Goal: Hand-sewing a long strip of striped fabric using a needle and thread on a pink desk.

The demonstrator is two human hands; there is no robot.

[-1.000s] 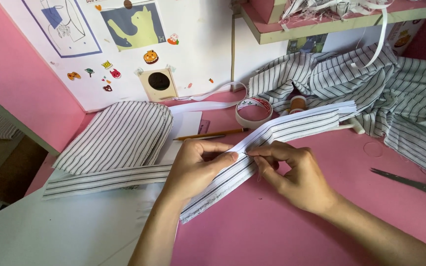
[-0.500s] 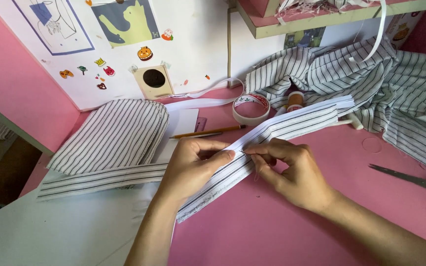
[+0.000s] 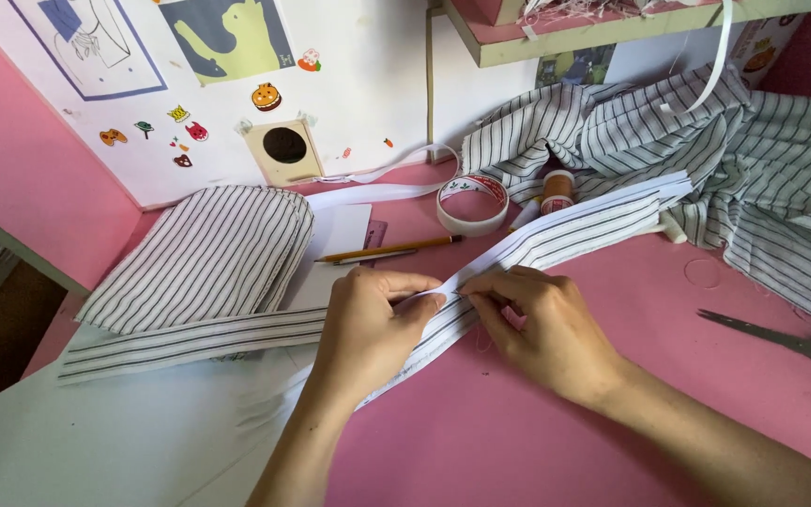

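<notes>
A long strip of white fabric with dark stripes point(image 3: 574, 230) runs diagonally across the pink table point(image 3: 612, 432). My left hand point(image 3: 368, 329) pinches its folded edge with thumb and fingers near the middle. My right hand point(image 3: 542, 329) pinches the same edge right beside it, fingertips almost touching the left ones. A second striped strip point(image 3: 190, 340) lies flat to the left, passing under my left hand. A rounded striped fabric piece point(image 3: 204, 258) rests on white paper point(image 3: 96, 441) further left.
A roll of tape point(image 3: 472, 204), a small thread spool point(image 3: 557, 191) and a pencil point(image 3: 391, 250) lie behind the strip. Crumpled striped cloth point(image 3: 753, 169) fills the back right. Scissors point(image 3: 790, 343) lie at the right edge. A white board with stickers point(image 3: 237, 94) stands behind.
The view has shifted slightly. Both hands stay pinched on the strip, working the folded edge at nearly the same spot.
</notes>
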